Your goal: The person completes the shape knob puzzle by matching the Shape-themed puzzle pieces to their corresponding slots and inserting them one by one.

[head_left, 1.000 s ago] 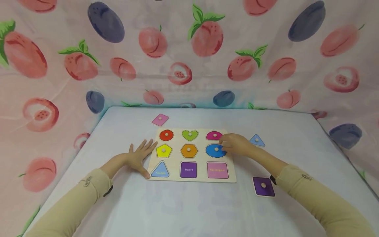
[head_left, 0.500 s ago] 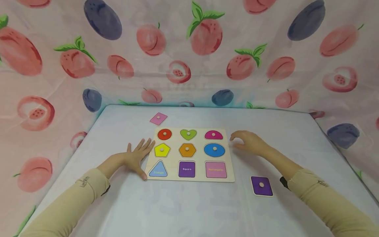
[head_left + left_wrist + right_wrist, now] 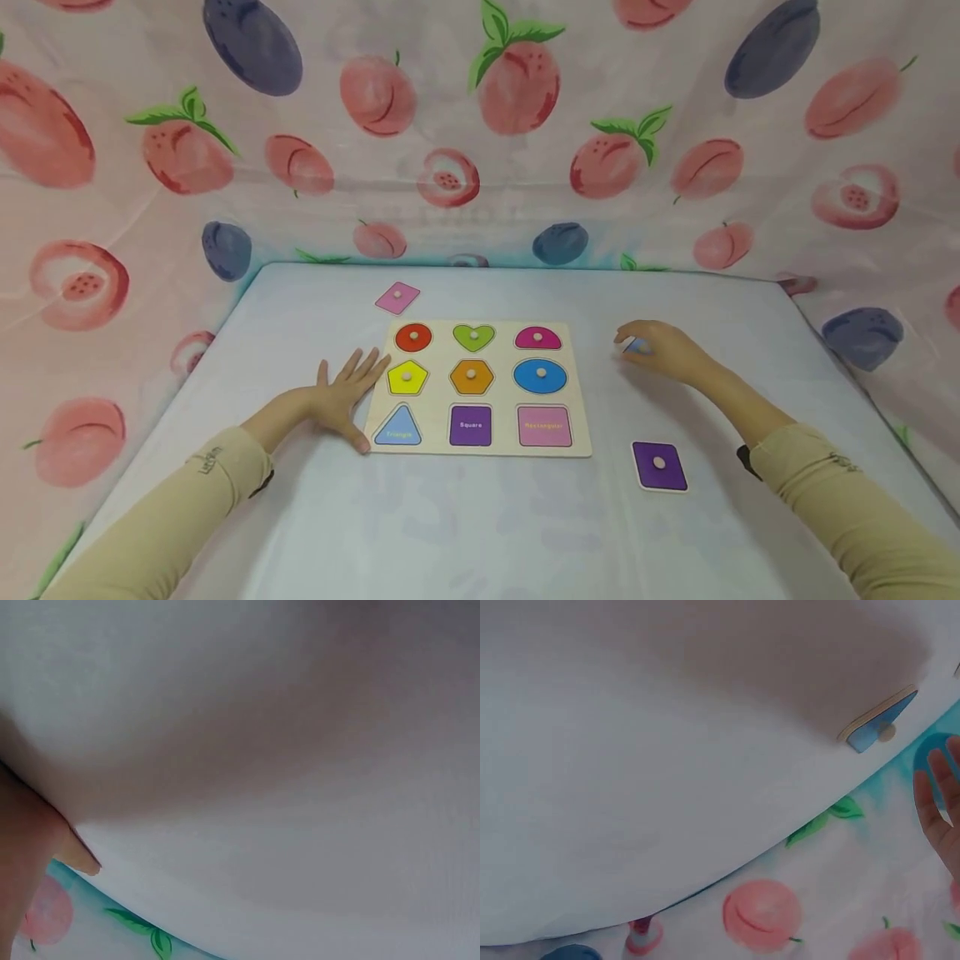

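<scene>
By judgement, the step in hand is a reach for the light-blue triangle piece (image 3: 868, 733), which is seen on the white tablecloth (image 3: 480, 525), near the wooden puzzle board (image 3: 435, 421) and between two and three o'clock from its centre. Above that piece the right hand (image 3: 663, 348) is held with its fingers loosely bent and its thumb parted from them; in the right wrist view a gap is shown between its fingers and the round knob (image 3: 887, 733), so nothing appears to be gripped. For the next move, a pinch of that knob between thumb and index finger seems to be called for.

At nine o'clock from the board, the left hand (image 3: 341, 407) is laid with fingers straight and widely spread; index fingertip and thumb tip appear to be rested against the board's edge, and nothing is grasped. By this the board is probably steadied.

At eight o'clock on the board the triangle recess (image 3: 398, 423) is seen with its printed word uncovered. The pink rectangle piece (image 3: 397, 302) and purple square piece (image 3: 660, 475) are found off the board, towards half past ten and four o'clock respectively
</scene>
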A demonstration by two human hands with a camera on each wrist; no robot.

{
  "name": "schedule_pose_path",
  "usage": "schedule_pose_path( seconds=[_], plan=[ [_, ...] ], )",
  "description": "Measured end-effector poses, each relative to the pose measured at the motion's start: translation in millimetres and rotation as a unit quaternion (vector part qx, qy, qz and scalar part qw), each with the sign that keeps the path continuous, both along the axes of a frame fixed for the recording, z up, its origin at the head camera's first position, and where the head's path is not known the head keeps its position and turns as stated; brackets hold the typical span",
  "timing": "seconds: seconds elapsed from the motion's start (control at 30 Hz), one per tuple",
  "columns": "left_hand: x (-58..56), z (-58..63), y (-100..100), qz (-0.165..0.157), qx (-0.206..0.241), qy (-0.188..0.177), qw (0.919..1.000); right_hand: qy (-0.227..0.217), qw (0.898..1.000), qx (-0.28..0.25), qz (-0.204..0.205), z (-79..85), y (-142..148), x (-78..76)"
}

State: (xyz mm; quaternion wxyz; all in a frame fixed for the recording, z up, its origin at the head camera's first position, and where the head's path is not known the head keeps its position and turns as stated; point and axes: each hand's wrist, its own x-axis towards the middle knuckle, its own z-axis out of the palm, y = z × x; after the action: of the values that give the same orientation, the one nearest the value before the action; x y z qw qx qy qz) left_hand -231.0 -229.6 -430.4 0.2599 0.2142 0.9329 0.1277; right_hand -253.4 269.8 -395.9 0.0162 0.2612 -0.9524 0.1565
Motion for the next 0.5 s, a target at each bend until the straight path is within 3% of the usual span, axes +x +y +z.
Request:
schedule_pose_path(
  seconds=[0.5],
  plan=[
    [-1.3, 9.9, 4.4, -0.004, -0.025, -0.022, 0.9994, -0.014, 0.998, -0.033, -0.042, -11.8, 27.6, -6.3]
  ],
)
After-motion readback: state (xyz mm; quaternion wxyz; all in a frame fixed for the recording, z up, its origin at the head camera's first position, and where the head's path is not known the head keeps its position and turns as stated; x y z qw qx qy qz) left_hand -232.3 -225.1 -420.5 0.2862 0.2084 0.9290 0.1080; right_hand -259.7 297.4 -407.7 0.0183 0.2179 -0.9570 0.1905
